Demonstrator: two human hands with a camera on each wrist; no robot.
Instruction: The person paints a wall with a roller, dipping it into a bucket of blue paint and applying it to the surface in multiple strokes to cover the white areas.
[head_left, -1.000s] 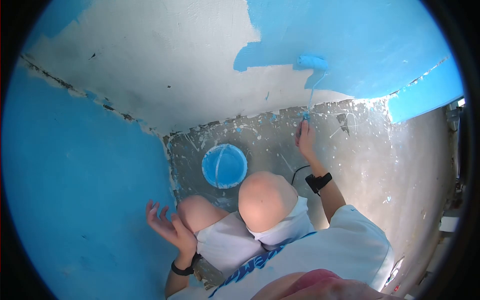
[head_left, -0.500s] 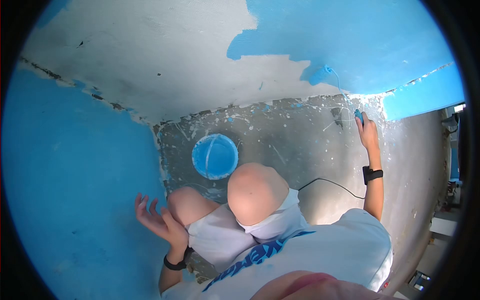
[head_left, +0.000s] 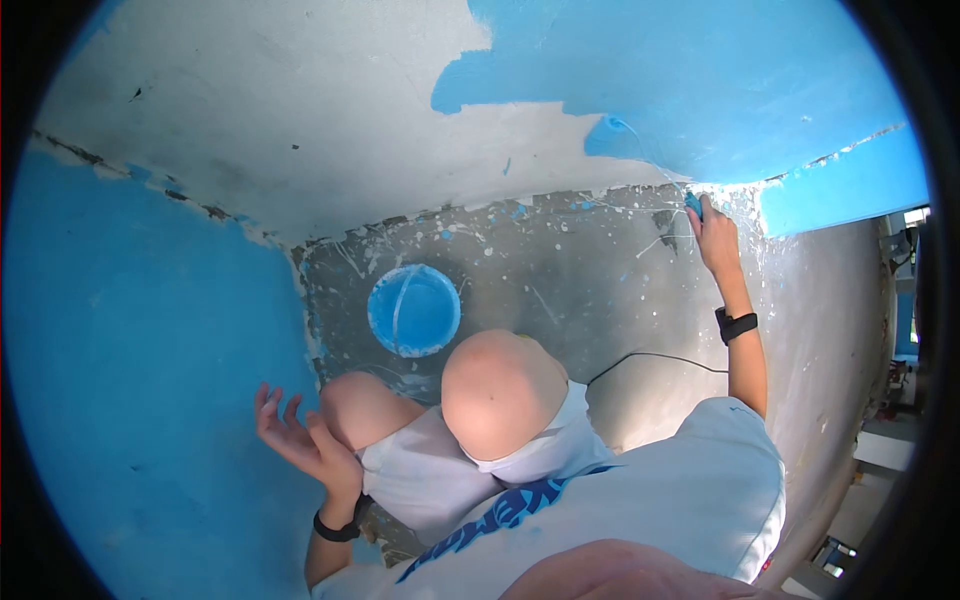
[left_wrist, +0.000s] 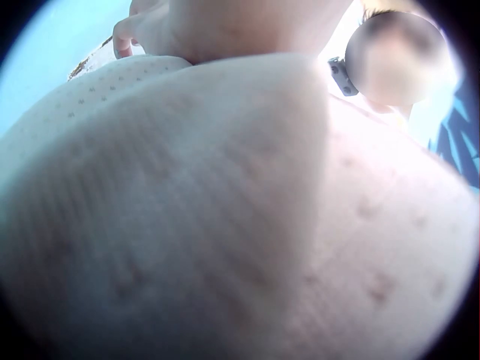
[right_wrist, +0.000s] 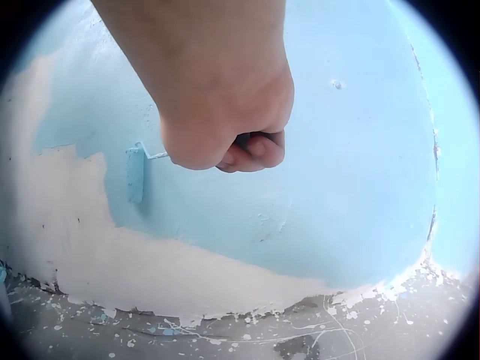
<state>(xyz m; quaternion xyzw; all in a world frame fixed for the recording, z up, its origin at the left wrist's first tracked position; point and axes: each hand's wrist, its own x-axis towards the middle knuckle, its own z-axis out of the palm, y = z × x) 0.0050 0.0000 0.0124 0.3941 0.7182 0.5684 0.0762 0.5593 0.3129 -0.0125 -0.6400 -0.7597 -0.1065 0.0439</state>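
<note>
A crouching person's right hand, fingers curled tight round the handle, presses one paint roller against the wall at one o'clock, at the edge of the fresh blue coat. The left hand, at seven o'clock, hangs spread, palm up, holding nothing. One blue paint bucket stands on the spattered floor. Blue lettering on the white shirt is unreadable.
</note>
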